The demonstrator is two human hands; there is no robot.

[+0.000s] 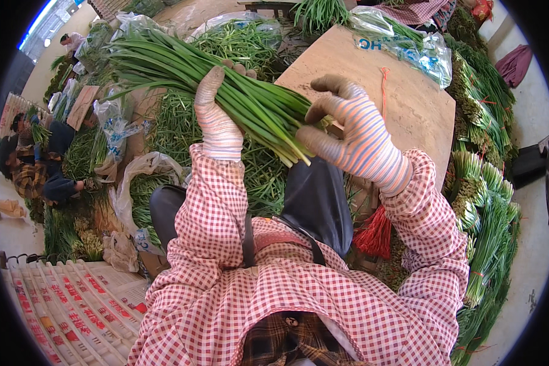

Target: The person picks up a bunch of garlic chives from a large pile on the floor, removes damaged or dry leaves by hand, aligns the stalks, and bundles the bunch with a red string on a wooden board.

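My left hand (218,107), in a striped knit glove, is wrapped around a bunch of long green Chinese chives (251,98). The leaf tips fan out to the upper left, and the pale stem ends point to the lower right. Close by those ends is my right hand (347,123), gloved likewise, its fingers apart and curved; whether its fingertips touch the stems I cannot tell. A red tie (384,89) lies on the board (421,119) beyond the right hand. Loose chive leaves (265,183) are heaped below the bunch.
A plastic bag with chives (402,41) lies on the board's far side. Tied chive bundles (489,219) are stacked at the right. Red ties (376,233) hang beside my knee. An open plastic bag of leaves (142,183) stands at the left; farther left, a person (32,176) sits among chives.
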